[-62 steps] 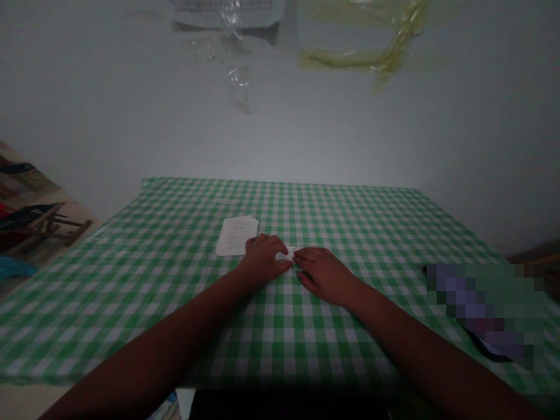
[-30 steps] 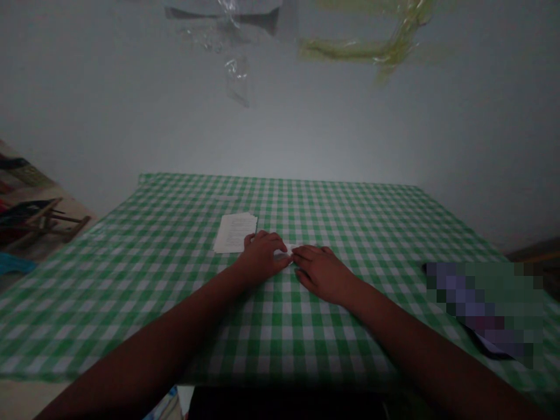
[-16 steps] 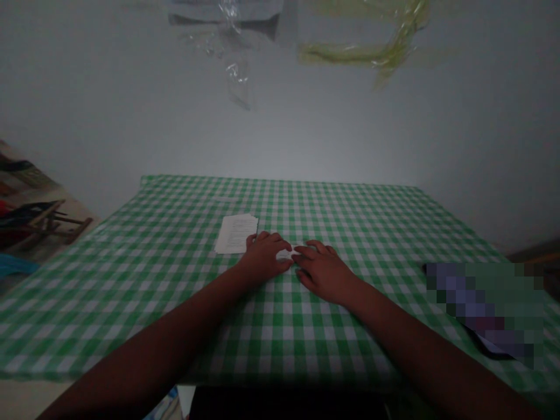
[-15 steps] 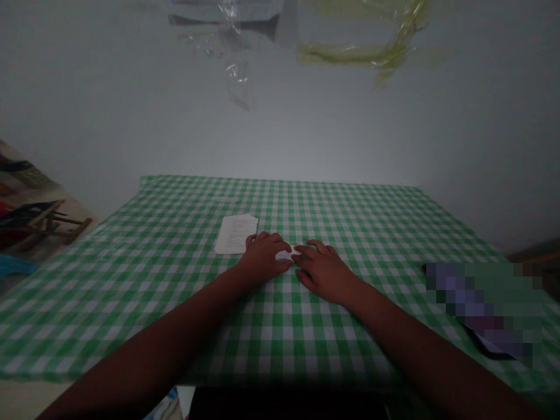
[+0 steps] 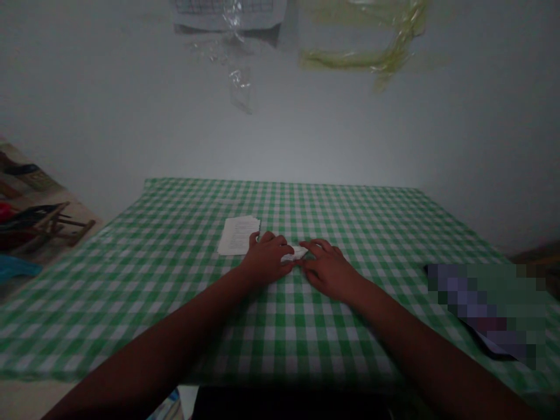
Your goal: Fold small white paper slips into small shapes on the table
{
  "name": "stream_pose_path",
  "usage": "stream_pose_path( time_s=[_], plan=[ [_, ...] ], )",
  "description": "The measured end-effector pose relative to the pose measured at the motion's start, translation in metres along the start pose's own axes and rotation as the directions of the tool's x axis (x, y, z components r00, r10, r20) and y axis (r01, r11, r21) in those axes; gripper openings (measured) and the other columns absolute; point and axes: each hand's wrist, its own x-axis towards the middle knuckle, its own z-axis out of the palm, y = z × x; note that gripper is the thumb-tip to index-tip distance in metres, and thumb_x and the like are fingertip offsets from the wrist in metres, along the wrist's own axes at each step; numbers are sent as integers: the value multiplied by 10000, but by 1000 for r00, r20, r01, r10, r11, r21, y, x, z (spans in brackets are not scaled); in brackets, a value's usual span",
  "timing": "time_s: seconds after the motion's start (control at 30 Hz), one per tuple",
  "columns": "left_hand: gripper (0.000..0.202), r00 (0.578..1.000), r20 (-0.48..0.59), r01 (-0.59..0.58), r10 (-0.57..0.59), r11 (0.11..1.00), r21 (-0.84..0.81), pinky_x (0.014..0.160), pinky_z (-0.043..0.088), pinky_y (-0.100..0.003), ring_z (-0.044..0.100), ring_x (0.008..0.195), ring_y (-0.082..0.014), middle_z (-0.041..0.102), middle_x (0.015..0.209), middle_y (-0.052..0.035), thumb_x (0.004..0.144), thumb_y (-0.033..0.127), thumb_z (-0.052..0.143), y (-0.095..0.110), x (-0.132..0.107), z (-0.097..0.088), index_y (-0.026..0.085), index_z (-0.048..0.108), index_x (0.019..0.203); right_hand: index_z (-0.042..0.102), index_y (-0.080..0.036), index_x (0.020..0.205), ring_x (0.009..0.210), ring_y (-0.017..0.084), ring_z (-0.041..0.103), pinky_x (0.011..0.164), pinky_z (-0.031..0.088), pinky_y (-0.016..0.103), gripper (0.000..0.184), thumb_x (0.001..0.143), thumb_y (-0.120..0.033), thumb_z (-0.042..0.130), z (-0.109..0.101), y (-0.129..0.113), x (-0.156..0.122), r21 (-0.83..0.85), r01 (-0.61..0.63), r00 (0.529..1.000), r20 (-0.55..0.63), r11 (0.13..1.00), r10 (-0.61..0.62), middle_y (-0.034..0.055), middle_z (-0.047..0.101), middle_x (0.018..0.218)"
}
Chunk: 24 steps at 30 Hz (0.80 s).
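A small folded piece of white paper (image 5: 296, 253) lies low over the checked tablecloth, between my two hands. My left hand (image 5: 268, 259) grips its left end, thumb toward me and fingers on the far side. At the right end, my right hand (image 5: 326, 265) holds it between thumb and curled fingers. The fingers cover both ends, so its full shape is hidden. Just beyond my left hand lies a stack of printed white sheets (image 5: 236, 236), its lower right corner partly behind my fingers.
A green and white checked tablecloth (image 5: 371, 233) covers the table, which meets a pale wall (image 5: 350, 134). A dark-edged, pixelated flat object (image 5: 476, 315) lies at the right. Wooden furniture (image 5: 65, 224) and something blue (image 5: 20, 266) stand beyond the left edge.
More of the white paper shows between my hands, and the gap between their fingertips is slightly wider. The whole view has shifted a little; the stack of sheets stays put.
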Motion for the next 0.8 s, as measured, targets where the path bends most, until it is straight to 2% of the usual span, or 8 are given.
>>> stream_pose_path(
  time_s=[0.2,0.4,0.57,0.7,0.8],
  plan=[
    [251,1000,9,4,-4,1000,-8,1047,246,-615,495,1149,-289,649,1161,-15,870,432,622,-1,1,0,316,671,1087,690,-402,1208,1372,380,342,962,390,585,319,945,-316,532,0,3,3,-26,-125,992,9,992,125,56,439,1523],
    [234,1000,2,3,-3,1000,-26,1044,239,-630,505,1137,-291,654,1138,-8,859,430,634,-1,1,1,315,675,1059,701,-367,1205,1336,399,389,918,407,603,328,941,-307,515,-5,18,4,-59,-285,958,8,957,286,97,489,1482],
    [259,999,-37,14,-15,1000,-20,1042,266,-589,517,1126,-277,645,1138,-18,872,441,624,1,0,6,296,676,1081,728,-298,1143,1272,351,445,920,419,525,292,940,-319,518,-2,19,5,-40,-231,971,-74,972,228,89,545,1421],
    [251,998,-53,16,-17,1000,-21,1021,297,-554,525,1105,-265,634,1129,-29,917,438,573,7,-1,12,285,681,1085,715,-230,1111,1131,272,519,899,423,418,257,922,-301,555,5,15,10,8,-200,966,-168,980,198,86,637,1254],
    [241,999,-42,-4,2,1000,-27,1010,295,-546,524,1095,-259,635,1119,-26,925,429,569,9,-2,13,293,686,1086,710,-224,1068,1060,246,535,874,417,376,222,899,-319,601,12,14,15,53,-180,968,-167,982,186,73,662,1140]
  ],
)
